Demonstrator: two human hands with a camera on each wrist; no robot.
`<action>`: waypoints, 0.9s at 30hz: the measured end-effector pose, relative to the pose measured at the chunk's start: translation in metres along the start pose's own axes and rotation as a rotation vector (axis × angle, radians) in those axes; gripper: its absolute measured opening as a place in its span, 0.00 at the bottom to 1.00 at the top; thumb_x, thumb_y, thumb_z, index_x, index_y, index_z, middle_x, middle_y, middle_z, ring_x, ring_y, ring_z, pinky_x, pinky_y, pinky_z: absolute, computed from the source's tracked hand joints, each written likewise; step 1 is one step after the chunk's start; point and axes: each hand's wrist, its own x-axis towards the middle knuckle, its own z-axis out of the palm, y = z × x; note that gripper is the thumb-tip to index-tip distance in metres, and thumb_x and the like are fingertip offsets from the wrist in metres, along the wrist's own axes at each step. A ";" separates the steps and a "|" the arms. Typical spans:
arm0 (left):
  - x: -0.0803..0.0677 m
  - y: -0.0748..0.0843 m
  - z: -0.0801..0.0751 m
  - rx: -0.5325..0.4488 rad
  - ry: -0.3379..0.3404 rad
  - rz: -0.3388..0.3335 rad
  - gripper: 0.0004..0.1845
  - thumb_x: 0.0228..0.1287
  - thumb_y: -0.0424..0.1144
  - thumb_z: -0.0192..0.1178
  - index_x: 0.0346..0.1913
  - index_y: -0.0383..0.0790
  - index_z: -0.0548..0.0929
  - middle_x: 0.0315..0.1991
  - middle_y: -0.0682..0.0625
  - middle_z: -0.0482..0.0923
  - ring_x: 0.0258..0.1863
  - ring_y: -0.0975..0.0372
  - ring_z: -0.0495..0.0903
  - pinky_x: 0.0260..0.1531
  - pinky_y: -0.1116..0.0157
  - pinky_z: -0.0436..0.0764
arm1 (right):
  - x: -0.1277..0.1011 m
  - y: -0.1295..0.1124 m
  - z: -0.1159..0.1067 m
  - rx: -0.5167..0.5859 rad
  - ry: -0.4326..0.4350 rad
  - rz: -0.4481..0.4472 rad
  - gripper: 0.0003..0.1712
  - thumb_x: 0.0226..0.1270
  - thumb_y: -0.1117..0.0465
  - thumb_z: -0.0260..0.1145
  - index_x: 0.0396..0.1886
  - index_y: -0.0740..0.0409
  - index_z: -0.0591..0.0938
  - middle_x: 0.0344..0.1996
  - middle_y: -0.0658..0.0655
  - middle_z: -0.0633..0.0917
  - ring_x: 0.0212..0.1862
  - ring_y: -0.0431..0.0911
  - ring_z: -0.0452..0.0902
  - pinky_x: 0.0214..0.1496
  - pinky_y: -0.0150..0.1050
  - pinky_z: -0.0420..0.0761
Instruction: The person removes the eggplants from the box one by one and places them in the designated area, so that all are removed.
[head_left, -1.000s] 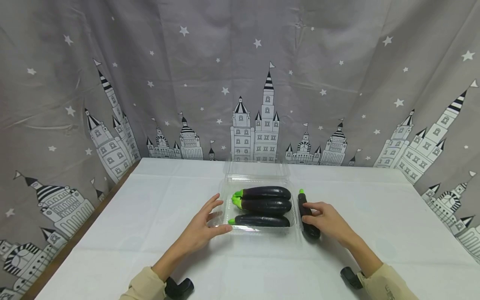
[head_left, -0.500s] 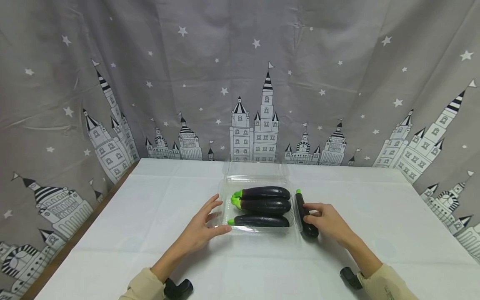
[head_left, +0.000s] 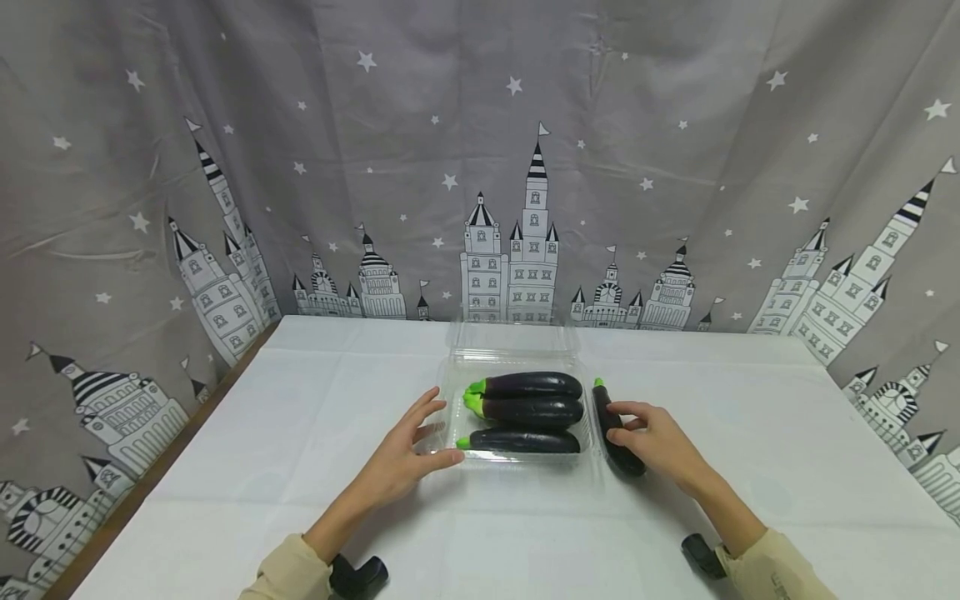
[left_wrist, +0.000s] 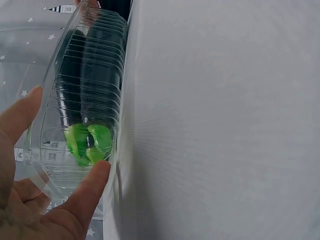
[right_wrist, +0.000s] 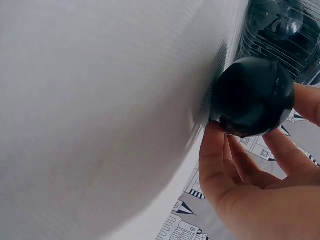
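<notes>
A clear plastic clamshell container lies with its lid raised at the back, mid-table in the head view. Inside it are three dark eggplants: a rear one, a middle one and a front one, their green stems to the left. My left hand spreads its fingers and thumb around the container's left end, touching it. Just outside the right wall, my right hand grips another eggplant between thumb and fingers; its stem points away from me and its rounded end fills the right wrist view.
A white cloth covers the table. Its wooden left edge shows. Behind hangs a grey curtain printed with castles and stars. Black wrist devices sit near both beige sleeves.
The eggplant in my right hand has turned slightly, its near end shifting right and its stem end slightly left. My left hand and the container look unmoved.
</notes>
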 end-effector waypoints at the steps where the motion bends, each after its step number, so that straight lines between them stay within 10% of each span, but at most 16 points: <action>1: 0.000 0.000 0.000 0.000 0.000 0.000 0.45 0.54 0.46 0.75 0.72 0.35 0.64 0.78 0.49 0.47 0.68 0.37 0.64 0.60 0.44 0.71 | 0.000 0.000 0.000 0.001 0.000 -0.004 0.27 0.64 0.61 0.67 0.63 0.64 0.77 0.55 0.69 0.79 0.54 0.60 0.77 0.48 0.50 0.81; 27: 0.001 0.001 0.001 -0.004 -0.003 -0.008 0.45 0.55 0.45 0.75 0.72 0.36 0.64 0.79 0.49 0.47 0.68 0.38 0.63 0.61 0.44 0.70 | -0.002 0.001 -0.001 0.004 0.018 -0.020 0.25 0.63 0.64 0.65 0.61 0.64 0.78 0.59 0.70 0.76 0.57 0.61 0.75 0.50 0.51 0.80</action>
